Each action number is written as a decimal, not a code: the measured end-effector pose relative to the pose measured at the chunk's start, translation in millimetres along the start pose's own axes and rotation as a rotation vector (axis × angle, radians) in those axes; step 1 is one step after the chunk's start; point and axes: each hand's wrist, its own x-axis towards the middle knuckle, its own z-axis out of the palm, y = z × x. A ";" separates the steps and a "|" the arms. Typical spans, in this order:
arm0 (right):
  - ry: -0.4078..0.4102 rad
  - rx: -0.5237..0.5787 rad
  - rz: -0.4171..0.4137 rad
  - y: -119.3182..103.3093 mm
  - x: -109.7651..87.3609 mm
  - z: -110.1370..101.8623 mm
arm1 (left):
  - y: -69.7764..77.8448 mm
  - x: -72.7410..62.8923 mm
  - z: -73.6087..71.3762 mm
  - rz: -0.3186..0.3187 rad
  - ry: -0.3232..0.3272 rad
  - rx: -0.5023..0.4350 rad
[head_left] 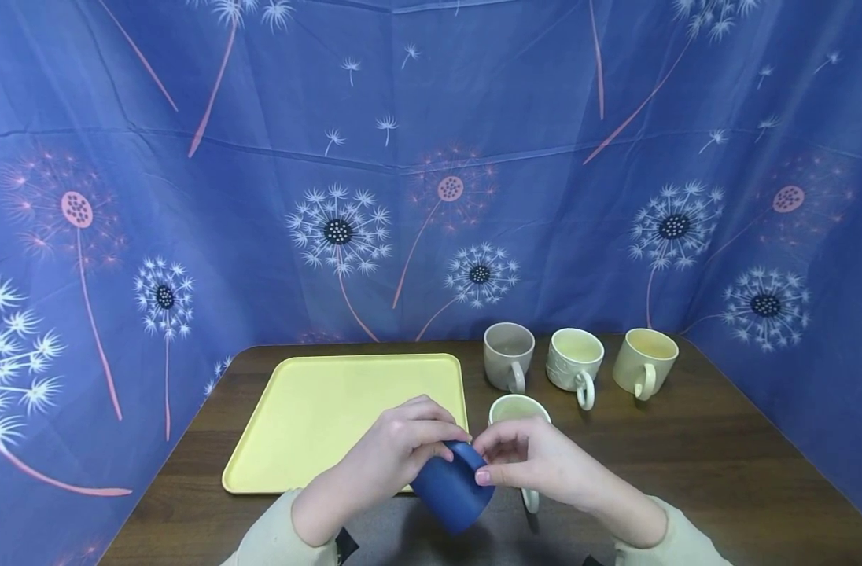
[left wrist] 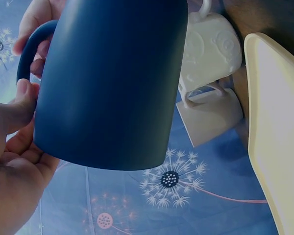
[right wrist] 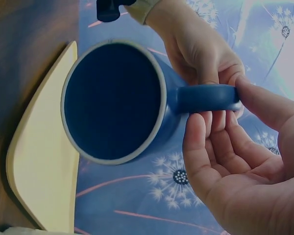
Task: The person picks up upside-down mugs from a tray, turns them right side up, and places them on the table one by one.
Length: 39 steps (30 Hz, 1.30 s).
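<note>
A dark blue mug is held tilted in front of me, between both hands. My left hand grips its body near the handle, with the thumb against the mug in the left wrist view. My right hand pinches the mug's blue handle between thumb and fingers. In the right wrist view the mouth, with its pale rim, faces the camera, and the dark inside shows no contents. A pale mug stands just behind my right hand, which partly hides it.
To the left lies a yellow tray with a raised edge. Along the back right stand a grey mug, a cream mug with raised decoration and a pale yellow mug. A blue dandelion-print cloth hangs behind the brown table.
</note>
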 end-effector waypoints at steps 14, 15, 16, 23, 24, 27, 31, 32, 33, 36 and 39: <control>-0.089 0.095 -0.017 2.0 4.4 7.3 | 2.2 2.3 2.8 -0.046 -0.007 -0.065; -0.089 0.094 -0.024 2.3 4.4 7.8 | 1.9 2.1 3.0 -0.040 -0.007 -0.062; -0.087 0.095 -0.030 2.6 4.1 8.3 | 1.6 1.9 3.1 -0.037 -0.008 -0.061; -0.034 0.018 -0.140 5.1 1.8 11.4 | -2.0 2.4 3.8 0.083 0.034 0.022; -0.025 0.002 -0.158 5.6 1.4 11.5 | -2.2 2.9 3.7 0.094 0.041 0.031; 0.011 -0.034 -0.194 7.8 -0.8 12.3 | -1.4 4.3 3.2 0.106 0.050 0.049; 0.052 -0.065 -0.229 10.8 -2.7 12.8 | 1.3 5.5 1.7 0.095 0.035 0.079; 0.061 -0.073 -0.237 11.3 -3.1 12.6 | 2.3 5.7 1.3 0.088 0.031 0.080; 0.072 -0.080 -0.238 11.5 -3.7 12.5 | 3.3 5.9 0.7 0.084 0.030 0.081; 0.109 -0.086 -0.230 11.0 -5.8 11.5 | 6.8 5.8 -2.2 0.069 0.041 0.068; 0.143 -0.089 -0.225 10.2 -7.7 9.8 | 10.3 5.5 -6.5 0.053 0.069 0.048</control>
